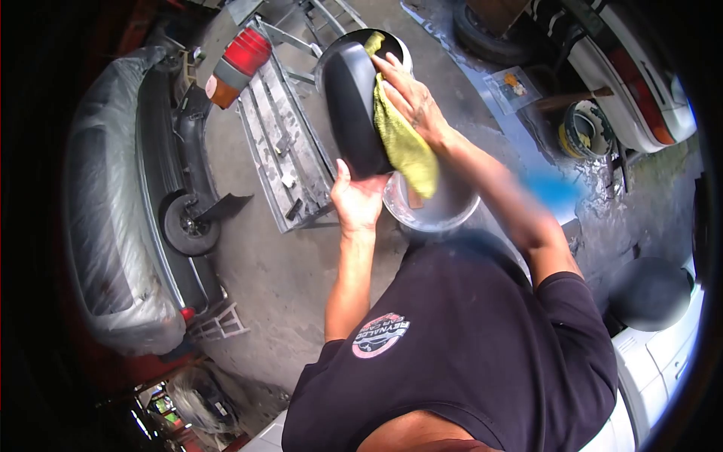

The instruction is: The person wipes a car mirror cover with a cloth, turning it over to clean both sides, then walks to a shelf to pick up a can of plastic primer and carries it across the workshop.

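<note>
Head view: left hand (359,202) cups curved black plastic shell (352,113); flattish right hand (414,104) presses yellow fabric cloth (407,149) alongside, seemingly wiping; next stroke needs steadiness.

Car (160,162) under sheeting (113,203) over at nine o'clock, bench (263,128) at half past ten, tail lamp (242,64) near its far end, shell (351,113) at twelve, worker's left hand (358,202) at its near end, cloth (407,147) between shell and right hand (414,98), second car (599,87) over at two.
</note>
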A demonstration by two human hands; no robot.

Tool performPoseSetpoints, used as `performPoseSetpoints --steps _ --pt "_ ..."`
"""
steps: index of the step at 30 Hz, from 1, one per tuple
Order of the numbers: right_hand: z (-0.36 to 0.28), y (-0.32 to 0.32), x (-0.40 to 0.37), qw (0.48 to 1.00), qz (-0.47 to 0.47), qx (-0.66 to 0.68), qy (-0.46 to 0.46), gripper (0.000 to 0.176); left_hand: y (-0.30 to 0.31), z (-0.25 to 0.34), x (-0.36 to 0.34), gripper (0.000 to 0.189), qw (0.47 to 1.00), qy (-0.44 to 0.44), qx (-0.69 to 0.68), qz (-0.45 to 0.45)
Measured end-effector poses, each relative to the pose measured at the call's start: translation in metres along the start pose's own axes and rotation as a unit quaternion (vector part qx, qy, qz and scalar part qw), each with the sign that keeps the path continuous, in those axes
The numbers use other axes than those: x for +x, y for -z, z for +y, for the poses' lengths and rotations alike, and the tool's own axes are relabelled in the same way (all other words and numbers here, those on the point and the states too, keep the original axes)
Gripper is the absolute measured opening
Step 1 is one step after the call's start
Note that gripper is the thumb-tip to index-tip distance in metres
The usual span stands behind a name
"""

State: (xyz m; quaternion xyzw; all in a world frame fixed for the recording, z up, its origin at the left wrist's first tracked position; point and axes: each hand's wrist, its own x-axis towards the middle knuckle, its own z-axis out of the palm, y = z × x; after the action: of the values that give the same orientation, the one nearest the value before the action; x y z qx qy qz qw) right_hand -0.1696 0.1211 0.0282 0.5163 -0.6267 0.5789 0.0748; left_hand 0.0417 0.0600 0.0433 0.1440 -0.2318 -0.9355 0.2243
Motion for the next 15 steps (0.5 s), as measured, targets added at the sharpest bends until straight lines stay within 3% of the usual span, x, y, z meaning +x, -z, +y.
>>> performPoseSetpoints --steps 1,2,4,6,8,10,12,14,15 --pt "-0.002 -0.007 -0.001 0.999 0.018 -0.038 0.016 0.051 0.0 -0.001 0.0 0.06 1.0 -0.003 0.004 0.004" --pt "-0.007 -0.009 -0.013 0.989 0.007 -0.111 0.102 0.051 0.0 0.0 0.001 0.06 1.0 -0.006 0.006 0.002" --pt "-0.052 -0.006 -0.02 0.99 0.041 0.086 -0.102 0.052 -0.001 -0.001 0.001 0.059 0.999 -0.019 -0.013 0.032" --pt "-0.05 -0.017 -0.042 0.992 0.082 0.074 -0.069 0.053 0.003 0.0 0.002 0.057 0.998 -0.022 -0.012 0.053" --pt "-0.041 -0.012 -0.063 0.972 0.012 0.123 -0.198 0.051 0.005 0.001 0.006 0.054 0.997 -0.049 0.009 0.05" --pt "-0.032 -0.003 -0.073 0.936 0.014 0.116 -0.331 0.041 0.019 0.004 0.009 0.054 0.997 -0.044 -0.025 0.053" --pt "-0.005 0.009 -0.079 0.928 0.105 0.098 -0.344 0.036 0.029 0.01 0.011 0.057 0.998 -0.035 -0.018 0.05" --pt "-0.006 0.034 -0.052 0.886 0.204 0.206 -0.362 0.034 0.03 0.008 0.01 0.058 0.998 -0.044 -0.015 0.045" --pt "-0.013 0.044 -0.035 0.889 0.238 0.192 -0.342 0.033 0.031 0.006 0.009 0.059 0.998 -0.028 -0.019 0.053"
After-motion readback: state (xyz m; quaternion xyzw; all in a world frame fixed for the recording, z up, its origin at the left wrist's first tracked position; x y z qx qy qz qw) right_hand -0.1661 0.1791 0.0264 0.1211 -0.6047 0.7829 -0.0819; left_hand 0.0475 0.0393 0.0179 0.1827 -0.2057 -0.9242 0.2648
